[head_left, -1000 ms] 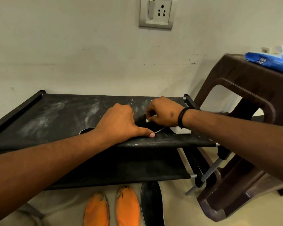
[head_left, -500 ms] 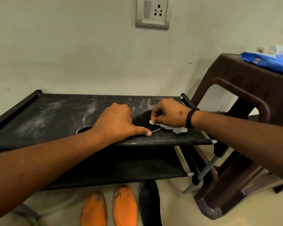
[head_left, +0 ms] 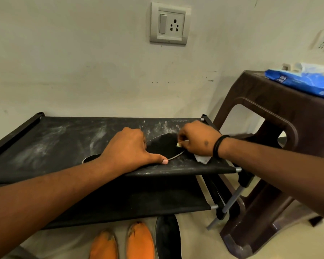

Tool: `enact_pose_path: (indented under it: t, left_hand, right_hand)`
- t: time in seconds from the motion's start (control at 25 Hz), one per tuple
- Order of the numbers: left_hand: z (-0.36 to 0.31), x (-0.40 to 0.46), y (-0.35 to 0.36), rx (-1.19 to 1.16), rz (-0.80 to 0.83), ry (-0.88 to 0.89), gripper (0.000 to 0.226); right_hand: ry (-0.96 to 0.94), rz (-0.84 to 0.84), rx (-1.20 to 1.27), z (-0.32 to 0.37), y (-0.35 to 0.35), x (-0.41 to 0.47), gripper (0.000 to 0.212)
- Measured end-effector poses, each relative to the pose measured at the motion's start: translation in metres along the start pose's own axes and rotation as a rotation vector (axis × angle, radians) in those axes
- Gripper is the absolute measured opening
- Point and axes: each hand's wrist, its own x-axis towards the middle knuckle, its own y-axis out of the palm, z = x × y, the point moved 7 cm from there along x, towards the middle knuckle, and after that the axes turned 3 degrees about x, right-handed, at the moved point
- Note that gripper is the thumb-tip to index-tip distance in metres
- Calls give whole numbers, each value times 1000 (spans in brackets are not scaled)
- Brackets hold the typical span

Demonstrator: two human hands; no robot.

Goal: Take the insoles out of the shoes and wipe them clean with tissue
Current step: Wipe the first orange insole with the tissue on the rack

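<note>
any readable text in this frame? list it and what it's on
"mee mee": white print on the blue wipes pack lying on the brown plastic stool; seen at an angle, partly cut off.
Wall switch and socket plate: no print legible.
Nothing else carries readable text.

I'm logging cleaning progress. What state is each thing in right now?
black insole: flat on the rack's top shelf, out of any shoe
left hand: presses the insole down
right hand: fingers grip the tissue
tissue: crumpled, on the insole's edge
blue wipes pack: on the brown stool
two orange insoles: on the floor
</note>
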Motion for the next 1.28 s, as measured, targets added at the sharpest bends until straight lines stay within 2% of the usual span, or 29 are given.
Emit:
enact_pose_path:
  t: [0.12, 0.16, 0.32, 0.52, 0.76, 0.96, 1.12, 1.28]
  left_hand:
    - [-2, 0, -1, 21, -18, 5, 86]
    - [-3, 1, -1, 24, -13, 7, 86]
    - [-4, 1, -1, 21, 10, 6, 88]
    - [-4, 0, -1, 36, 4, -4, 84]
    - [0, 3, 4, 8, 15, 9, 79]
    - [4, 4, 6, -28, 14, 16, 81]
    - [5, 5, 7, -44, 13, 11, 94]
    - [4, 5, 5, -32, 1, 22, 83]
  right_hand:
    - [-193, 97, 181, 46, 16, -21, 11]
    - [-190, 97, 184, 42, 15, -20, 10]
    - [14, -2, 8, -11, -4, -8, 13]
    - [-155, 115, 218, 31, 14, -28, 11]
    - [8, -75, 126, -27, 1, -1, 14]
    - [63, -92, 67, -31, -2, 18, 14]
    - [86, -79, 95, -34, 0, 34, 11]
    - [52, -79, 115, -30, 2, 43, 10]
